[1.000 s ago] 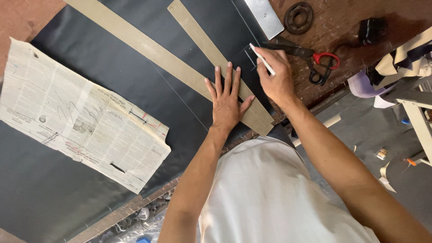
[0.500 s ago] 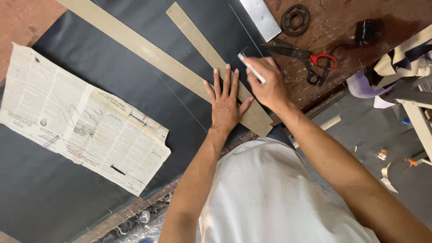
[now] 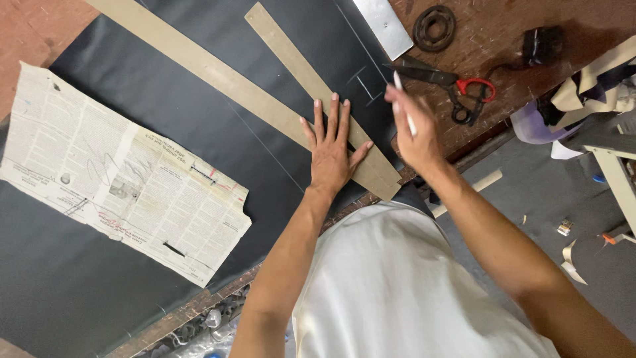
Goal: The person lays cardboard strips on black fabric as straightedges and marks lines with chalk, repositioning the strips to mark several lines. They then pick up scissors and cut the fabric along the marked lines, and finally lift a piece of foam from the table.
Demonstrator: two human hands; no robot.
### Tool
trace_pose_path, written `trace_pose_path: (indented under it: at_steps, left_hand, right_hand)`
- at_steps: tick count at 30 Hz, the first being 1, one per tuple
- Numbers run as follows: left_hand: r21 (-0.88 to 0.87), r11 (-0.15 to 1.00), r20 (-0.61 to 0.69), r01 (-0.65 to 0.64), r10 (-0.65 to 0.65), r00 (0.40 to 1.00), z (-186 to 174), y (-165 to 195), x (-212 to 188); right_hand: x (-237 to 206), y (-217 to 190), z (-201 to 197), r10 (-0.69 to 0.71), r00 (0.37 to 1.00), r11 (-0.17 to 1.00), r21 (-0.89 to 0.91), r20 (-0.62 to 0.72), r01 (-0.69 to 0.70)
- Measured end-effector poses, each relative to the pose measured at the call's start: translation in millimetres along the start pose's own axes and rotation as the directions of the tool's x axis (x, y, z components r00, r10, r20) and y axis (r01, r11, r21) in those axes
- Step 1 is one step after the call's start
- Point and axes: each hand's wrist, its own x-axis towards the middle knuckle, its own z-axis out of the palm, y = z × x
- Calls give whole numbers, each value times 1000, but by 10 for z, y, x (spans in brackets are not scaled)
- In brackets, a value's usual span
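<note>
My left hand lies flat, fingers spread, on two long tan cardboard strips that meet in a V over a black sheet on the table. My right hand is lifted a little above the sheet's right edge and grips a thin white marking stick, its tip pointing away from me. Faint white lines are drawn on the black sheet beside the narrower strip.
A torn newspaper page lies on the sheet at the left. Red-handled scissors, a dark ring, a metal ruler and a small black object lie on the brown tabletop at the right. Fabric scraps hang beyond.
My right hand has come off the strip and risen to the right with the white stick. My left hand stays pressed on the strips.
</note>
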Motion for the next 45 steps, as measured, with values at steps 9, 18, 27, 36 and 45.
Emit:
trace_pose_path:
  at_steps: [9,18,27,36,45]
  left_hand:
    - [-19,1000,-101,0,-2,995,-104,-287,121]
    - [-22,996,-104,-83,80,991,33,-182,534]
    - [118,979,30,-167,165,986,23,-266,946]
    - [108,983,-14,-151,154,988,-114,-340,1026]
    - [108,985,3,-133,134,991,-94,-317,1046]
  right_hand:
    - [-881,-128,73,-67,990,963,-251,127,97]
    - [-823,-51,20,19,1000,964,-266,9,-16]
    - [-736,133,-168,-29,999,938,-346,-46,12]
    - [-708,106,-190,-18,998,940,-342,-58,-3]
    - [-713,91,-215,-23,998,940,-340,-52,3]
